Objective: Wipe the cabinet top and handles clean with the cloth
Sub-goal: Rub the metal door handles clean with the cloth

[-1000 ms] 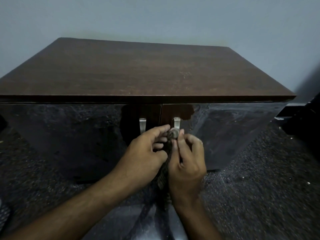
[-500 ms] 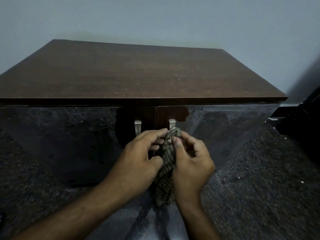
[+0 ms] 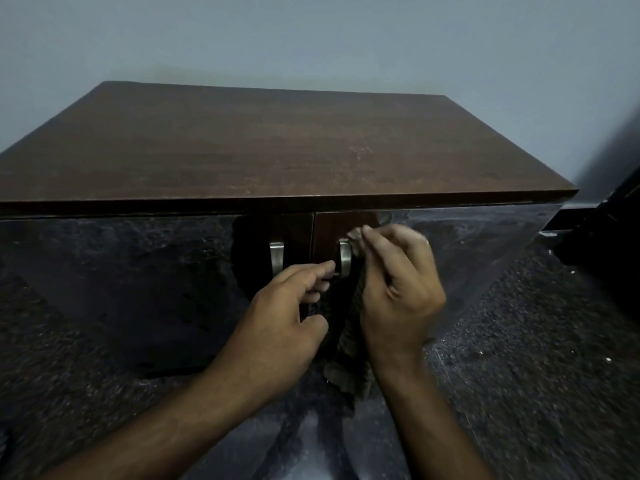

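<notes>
A dark wooden cabinet top (image 3: 277, 147) fills the middle of the view, with two glossy dark doors below it. Two metal handles sit side by side at the door seam: the left handle (image 3: 276, 256) is bare, the right handle (image 3: 344, 254) has the striped cloth (image 3: 349, 348) hanging beside and below it. My right hand (image 3: 398, 289) pinches the cloth's upper end just right of the right handle's top. My left hand (image 3: 287, 313) holds the cloth's lower part, its fingertips touching the right handle's lower end.
A pale wall (image 3: 311, 39) stands behind the cabinet. Dark speckled floor (image 3: 536, 358) spreads to both sides and in front. A black object (image 3: 609, 237) stands at the right edge, close to the cabinet's right corner.
My right hand has lifted the cloth's end up and to the right of the right handle. My left hand has dropped slightly, and the right handle's metal now shows.
</notes>
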A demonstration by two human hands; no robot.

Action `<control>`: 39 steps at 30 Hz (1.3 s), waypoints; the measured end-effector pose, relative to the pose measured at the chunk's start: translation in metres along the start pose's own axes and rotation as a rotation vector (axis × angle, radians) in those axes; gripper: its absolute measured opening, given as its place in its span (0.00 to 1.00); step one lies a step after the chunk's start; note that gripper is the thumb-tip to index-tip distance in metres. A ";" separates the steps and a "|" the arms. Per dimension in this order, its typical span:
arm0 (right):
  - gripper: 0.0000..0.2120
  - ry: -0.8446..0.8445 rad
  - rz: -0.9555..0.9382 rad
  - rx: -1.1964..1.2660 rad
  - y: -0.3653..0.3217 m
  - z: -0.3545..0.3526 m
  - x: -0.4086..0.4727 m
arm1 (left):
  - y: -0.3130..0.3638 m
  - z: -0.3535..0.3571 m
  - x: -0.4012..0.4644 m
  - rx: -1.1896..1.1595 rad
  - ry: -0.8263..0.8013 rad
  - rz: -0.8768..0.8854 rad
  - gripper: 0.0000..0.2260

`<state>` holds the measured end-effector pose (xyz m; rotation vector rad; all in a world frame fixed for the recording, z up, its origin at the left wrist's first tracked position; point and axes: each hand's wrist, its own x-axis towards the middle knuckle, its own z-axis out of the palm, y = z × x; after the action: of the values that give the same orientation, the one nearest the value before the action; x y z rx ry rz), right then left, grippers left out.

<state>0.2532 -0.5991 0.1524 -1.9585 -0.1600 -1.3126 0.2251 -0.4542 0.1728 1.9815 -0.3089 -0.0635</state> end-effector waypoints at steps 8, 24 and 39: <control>0.08 -0.091 -0.118 -0.130 -0.001 -0.007 0.007 | 0.004 -0.004 -0.001 -0.013 0.018 -0.001 0.29; 0.04 -0.014 0.017 -0.037 0.016 0.003 -0.019 | 0.010 -0.004 -0.002 0.054 -0.013 0.028 0.31; 0.03 0.058 0.180 0.082 0.015 0.005 -0.016 | 0.005 -0.002 -0.002 0.088 -0.021 0.059 0.30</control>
<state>0.2565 -0.6022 0.1307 -1.8194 -0.0085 -1.2246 0.2221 -0.4540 0.1777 2.0588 -0.3890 -0.0339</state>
